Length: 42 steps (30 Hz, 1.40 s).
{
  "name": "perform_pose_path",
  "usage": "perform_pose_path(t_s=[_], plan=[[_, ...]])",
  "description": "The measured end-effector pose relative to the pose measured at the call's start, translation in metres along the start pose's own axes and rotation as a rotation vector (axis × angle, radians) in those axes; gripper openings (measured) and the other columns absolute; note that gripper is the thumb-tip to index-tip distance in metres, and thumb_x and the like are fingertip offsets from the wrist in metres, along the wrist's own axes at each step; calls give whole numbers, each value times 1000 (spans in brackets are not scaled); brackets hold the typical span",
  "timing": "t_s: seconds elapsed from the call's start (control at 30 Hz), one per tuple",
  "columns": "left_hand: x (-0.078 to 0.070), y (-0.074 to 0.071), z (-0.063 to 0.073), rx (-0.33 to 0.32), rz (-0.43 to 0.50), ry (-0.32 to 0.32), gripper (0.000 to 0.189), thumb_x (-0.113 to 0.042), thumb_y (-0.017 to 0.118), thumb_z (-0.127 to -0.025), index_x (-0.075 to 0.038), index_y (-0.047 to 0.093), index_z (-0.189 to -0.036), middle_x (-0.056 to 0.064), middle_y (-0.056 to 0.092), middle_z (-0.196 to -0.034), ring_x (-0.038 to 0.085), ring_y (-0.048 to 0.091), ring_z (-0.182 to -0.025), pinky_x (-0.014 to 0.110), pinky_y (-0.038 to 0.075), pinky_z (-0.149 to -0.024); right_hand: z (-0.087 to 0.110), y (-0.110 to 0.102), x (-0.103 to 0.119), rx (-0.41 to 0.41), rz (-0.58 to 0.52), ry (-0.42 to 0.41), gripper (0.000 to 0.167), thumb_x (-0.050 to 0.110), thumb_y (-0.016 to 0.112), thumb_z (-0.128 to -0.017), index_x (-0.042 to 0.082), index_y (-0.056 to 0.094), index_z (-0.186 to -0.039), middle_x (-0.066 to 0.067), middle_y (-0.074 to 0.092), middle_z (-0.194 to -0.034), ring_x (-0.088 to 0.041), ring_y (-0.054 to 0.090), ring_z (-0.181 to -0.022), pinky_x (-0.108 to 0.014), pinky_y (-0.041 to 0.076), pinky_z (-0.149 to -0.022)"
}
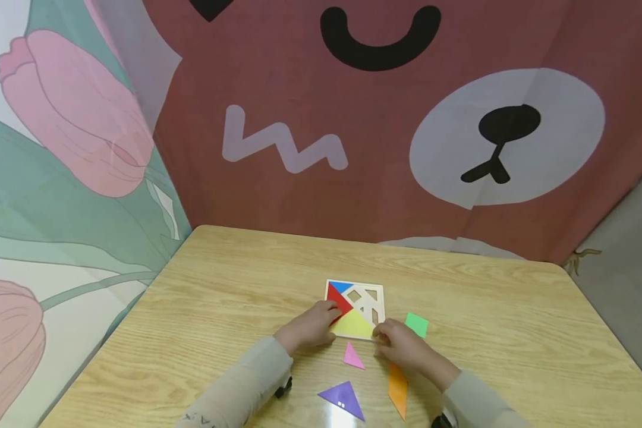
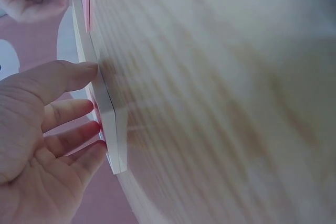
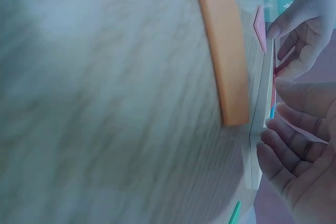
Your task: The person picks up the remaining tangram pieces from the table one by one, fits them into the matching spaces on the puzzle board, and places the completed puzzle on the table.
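A white tangram board (image 1: 364, 300) lies on the table, holding a blue triangle (image 1: 340, 286), a red triangle (image 1: 339, 298) and a yellow triangle (image 1: 355, 325). My left hand (image 1: 313, 324) is at the board's left side, fingertips resting on the red triangle and thumb against the near edge, as the left wrist view shows. At the near right corner, beside the tip of the yellow triangle, is my right hand (image 1: 402, 345), its fingers loosely bent and spread at the board's edge. Cutouts show through the board's upper right part.
Loose pieces lie around the board: a pink triangle (image 1: 353, 358), a purple triangle (image 1: 345, 398), an orange parallelogram (image 1: 398, 389) partly under the right hand, and a green square (image 1: 417, 325) at the right. The wooden table (image 1: 235, 279) meets a printed curtain (image 1: 299, 202) at the back.
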<state>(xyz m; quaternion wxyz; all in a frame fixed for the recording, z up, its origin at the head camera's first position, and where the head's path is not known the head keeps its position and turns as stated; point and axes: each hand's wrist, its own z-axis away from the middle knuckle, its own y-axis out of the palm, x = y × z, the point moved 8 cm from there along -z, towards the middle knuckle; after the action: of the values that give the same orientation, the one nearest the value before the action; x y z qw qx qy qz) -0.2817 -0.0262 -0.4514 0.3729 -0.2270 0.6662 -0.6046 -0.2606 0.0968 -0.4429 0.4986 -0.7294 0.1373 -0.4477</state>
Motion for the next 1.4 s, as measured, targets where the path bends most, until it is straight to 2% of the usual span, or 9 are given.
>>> perform_pose_path(t_s=[0.17, 0.43, 0.6, 0.87, 1.07, 1.23, 1.4], plan=[[0, 0, 0, 3, 9, 8, 47, -15, 62, -73, 1, 52, -115, 11, 47, -116, 23, 41, -109, 27, 30, -95, 13, -2, -1, 56, 3, -7, 24, 12, 70, -66, 1, 59, -84, 3, 50, -75, -10, 43, -67, -27, 41, -61], [-1, 1, 0, 19, 16, 4, 47, -16, 62, -74, -1, 51, -117, 10, 46, -117, 23, 41, -109, 27, 30, -95, 34, -2, -9, 187, -13, 76, 47, 27, 74, -62, -1, 57, -95, 3, 42, -77, -10, 39, -70, -26, 39, -61], [-1, 2, -1, 13, 20, 6, 47, -15, 62, -73, 0, 51, -117, 11, 46, -117, 23, 40, -109, 28, 30, -95, 41, -2, -9, 205, 3, 93, 57, 32, 76, -56, 0, 55, -98, 3, 43, -83, -11, 43, -77, -33, 43, -70], [-1, 2, -1, 18, 22, -2, 47, -16, 62, -74, -1, 51, -117, 10, 46, -118, 22, 40, -110, 27, 29, -95, 49, 2, -5, 203, 15, 94, 56, 24, 78, -52, 2, 52, -96, 2, 38, -81, -10, 39, -69, -27, 41, -61], [0, 1, -1, 18, 11, -7, 47, -16, 62, -73, 0, 52, -116, 11, 47, -118, 23, 40, -111, 27, 29, -96, 51, 6, -1, 198, 38, 100, 66, 25, 79, -49, -2, 51, -102, 0, 37, -79, -10, 36, -65, -22, 37, -54], [0, 2, -2, 16, -5, 0, 46, -16, 62, -73, 0, 53, -115, 11, 48, -117, 23, 41, -110, 27, 29, -95, 50, 6, 6, 173, 64, 68, 66, 22, 79, -48, -2, 50, -102, 1, 36, -78, -9, 35, -64, -22, 35, -53], [-1, 1, -2, 33, -2, -10, 46, -17, 62, -74, -2, 52, -116, 9, 47, -118, 23, 40, -110, 27, 29, -95, 48, 9, 9, 191, 61, 74, 63, 18, 78, -50, -1, 51, -103, 3, 37, -78, -9, 35, -64, -23, 36, -55]])
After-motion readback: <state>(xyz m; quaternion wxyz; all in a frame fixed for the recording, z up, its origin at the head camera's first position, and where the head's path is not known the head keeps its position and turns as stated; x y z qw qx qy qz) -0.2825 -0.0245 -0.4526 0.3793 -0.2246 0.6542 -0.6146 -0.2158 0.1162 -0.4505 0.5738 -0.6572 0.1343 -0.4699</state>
